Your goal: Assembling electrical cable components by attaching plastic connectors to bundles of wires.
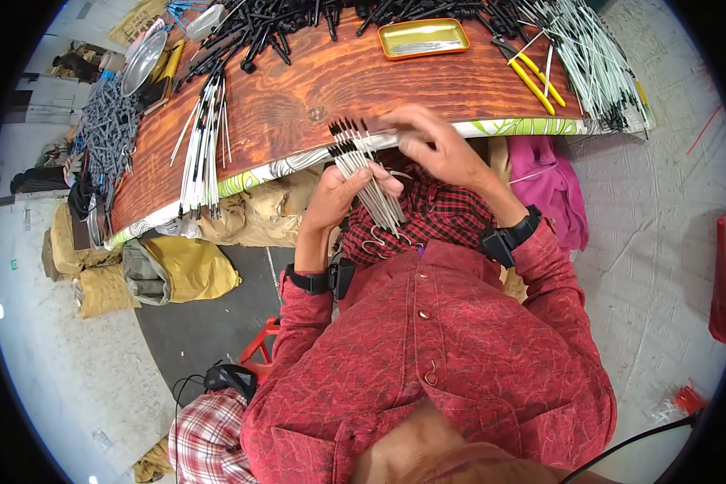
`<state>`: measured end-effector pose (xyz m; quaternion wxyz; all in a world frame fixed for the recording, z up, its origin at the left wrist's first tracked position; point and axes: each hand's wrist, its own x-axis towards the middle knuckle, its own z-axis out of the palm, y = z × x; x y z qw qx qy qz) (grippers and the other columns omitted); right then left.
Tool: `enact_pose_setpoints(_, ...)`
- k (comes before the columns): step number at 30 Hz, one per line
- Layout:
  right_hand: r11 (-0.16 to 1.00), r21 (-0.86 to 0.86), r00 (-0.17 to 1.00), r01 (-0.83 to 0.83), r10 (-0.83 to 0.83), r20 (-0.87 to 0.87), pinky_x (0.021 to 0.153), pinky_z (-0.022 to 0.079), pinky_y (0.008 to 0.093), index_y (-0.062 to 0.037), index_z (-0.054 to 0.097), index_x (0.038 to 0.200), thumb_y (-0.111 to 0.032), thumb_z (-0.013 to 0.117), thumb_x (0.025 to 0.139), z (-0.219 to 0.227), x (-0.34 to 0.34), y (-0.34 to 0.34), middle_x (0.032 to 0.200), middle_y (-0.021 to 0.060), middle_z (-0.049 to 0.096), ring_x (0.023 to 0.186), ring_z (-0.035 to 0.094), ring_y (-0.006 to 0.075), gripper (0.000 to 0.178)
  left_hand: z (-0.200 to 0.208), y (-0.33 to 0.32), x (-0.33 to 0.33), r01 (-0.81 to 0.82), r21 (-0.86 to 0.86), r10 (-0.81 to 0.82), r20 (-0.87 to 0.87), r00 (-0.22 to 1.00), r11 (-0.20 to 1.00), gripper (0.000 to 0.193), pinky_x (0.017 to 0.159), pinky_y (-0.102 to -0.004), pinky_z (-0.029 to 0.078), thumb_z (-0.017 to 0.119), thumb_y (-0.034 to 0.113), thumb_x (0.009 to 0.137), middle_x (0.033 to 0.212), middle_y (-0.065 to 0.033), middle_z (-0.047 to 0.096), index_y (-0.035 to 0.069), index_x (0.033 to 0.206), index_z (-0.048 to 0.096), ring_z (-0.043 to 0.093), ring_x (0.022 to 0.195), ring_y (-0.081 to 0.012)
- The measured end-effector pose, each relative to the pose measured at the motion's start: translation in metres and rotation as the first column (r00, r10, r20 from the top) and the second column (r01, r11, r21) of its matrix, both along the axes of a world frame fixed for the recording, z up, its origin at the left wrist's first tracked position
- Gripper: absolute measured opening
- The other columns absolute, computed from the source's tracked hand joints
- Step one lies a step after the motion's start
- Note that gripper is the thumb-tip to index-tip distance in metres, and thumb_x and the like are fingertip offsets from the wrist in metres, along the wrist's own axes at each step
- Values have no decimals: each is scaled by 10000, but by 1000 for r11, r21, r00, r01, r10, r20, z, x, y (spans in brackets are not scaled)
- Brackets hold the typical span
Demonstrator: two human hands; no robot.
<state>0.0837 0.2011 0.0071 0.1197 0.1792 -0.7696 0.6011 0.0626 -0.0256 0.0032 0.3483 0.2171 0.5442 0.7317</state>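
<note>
A bundle of thin white rods with black tips (376,202) is gripped in my left hand (339,194), just in front of the table's near edge. The black tips point up and away from me, in two staggered rows, and the white ends hang over my lap. To the right of the tips is my right hand (436,145), its fingers bent toward the bundle and slightly blurred. A gap shows between its thumb and forefinger, and I see nothing held there. Whether its fingertips touch the rods is unclear.
On the wooden table (315,89) lie more white rods (206,149) at left, a heap of them (577,60) at right, yellow-handled pliers (532,77), a yellow tray (423,39), black parts (258,28) and a grey pile (105,129). A red stool (260,351) stands at lower left.
</note>
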Motion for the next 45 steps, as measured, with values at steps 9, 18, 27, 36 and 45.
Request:
enact_pose_setpoints(9, 837, -374, 740, -401, 536, 407, 954, 448, 285, 20, 361, 1448, -195, 561, 963, -19, 33, -14, 1234, 60, 554, 1128, 540, 150, 567, 9, -8, 25, 12, 175, -21, 50, 999, 984, 319, 801, -426, 578, 569, 354, 994, 929, -197, 693, 37, 959, 566, 690, 915, -307)
enact_pose_setpoints(18, 832, -198, 757, -519, 554, 347, 990, 432, 307, 22, 435, 1358, -417, 742, 847, -42, 36, -31, 1239, 114, 571, 1175, 520, 186, 740, 17, -22, 23, 20, 101, -34, 135, 990, 995, 345, 786, -353, 559, 583, 380, 985, 960, -161, 695, 35, 984, 599, 683, 892, -242)
enact_pose_setpoints(27, 776, -317, 629, -545, 628, 458, 894, 457, 294, -11, 444, 1328, -182, 708, 813, -60, 32, -47, 1115, 41, 577, 1010, 530, 131, 603, 28, -20, 11, 120, -11, -120, -81, 989, 993, 303, 884, -328, 505, 529, 325, 1023, 1013, -111, 683, 35, 1028, 614, 641, 983, -208)
enact_pose_setpoints(36, 876, -263, 721, -404, 482, 498, 896, 454, 304, -8, 457, 1308, -155, 666, 806, -108, 34, -70, 1087, 53, 568, 1011, 536, 152, 563, 56, -42, -4, 190, -458, -229, -32, 973, 868, 308, 886, -286, 454, 513, 336, 1030, 1020, -13, 651, 62, 1072, 647, 568, 946, -132)
enact_pose_setpoints(45, 911, -143, 796, -386, 407, 448, 820, 488, 376, 19, 490, 1211, -231, 706, 767, -96, 33, -74, 1003, 165, 600, 932, 589, 234, 554, 85, -41, -13, 185, -980, -318, 153, 936, 72, 352, 934, -314, 443, 521, 370, 1024, 1099, -14, 637, 60, 1114, 662, 546, 989, -124)
